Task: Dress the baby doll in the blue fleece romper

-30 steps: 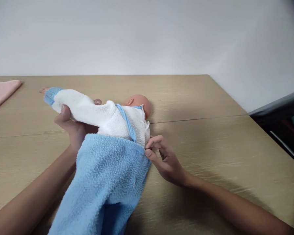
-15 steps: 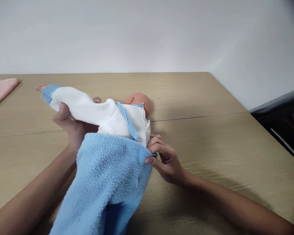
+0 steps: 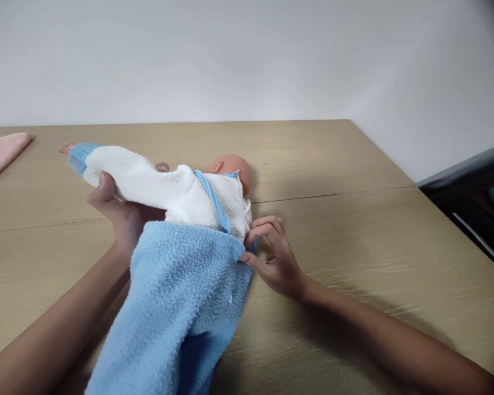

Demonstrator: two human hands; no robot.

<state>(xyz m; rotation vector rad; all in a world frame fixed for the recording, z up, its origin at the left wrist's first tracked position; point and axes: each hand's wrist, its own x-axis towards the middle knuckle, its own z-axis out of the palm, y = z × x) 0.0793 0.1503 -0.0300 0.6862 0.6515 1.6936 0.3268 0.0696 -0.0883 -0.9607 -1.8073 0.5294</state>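
A baby doll lies on the table, its bald head [image 3: 233, 167] turned away from me. It wears a white fleece top [image 3: 148, 184] with blue trim and a blue cuff, and fluffy blue trousers [image 3: 177, 285] pulled over the top's lower edge. My left hand [image 3: 121, 211] is closed round the doll's outstretched arm and side, thumb on the white sleeve, its other fingers mostly hidden beneath. At the waist's right side, my right hand [image 3: 275, 258] has thumb and fingertips pinched at the trousers' waistband. The doll's face and feet are out of sight.
The wooden table [image 3: 354, 236] has a seam running across it. A pink cloth [image 3: 2, 153] lies at the far left. White wall [image 3: 230, 60] rises behind, and a dark black object [image 3: 473, 192] stands beyond the right edge.
My right hand has shifted slightly left and up along the waistband, and the stretched-out corner of the waistband now sits closer to the doll. My left hand stays in place.
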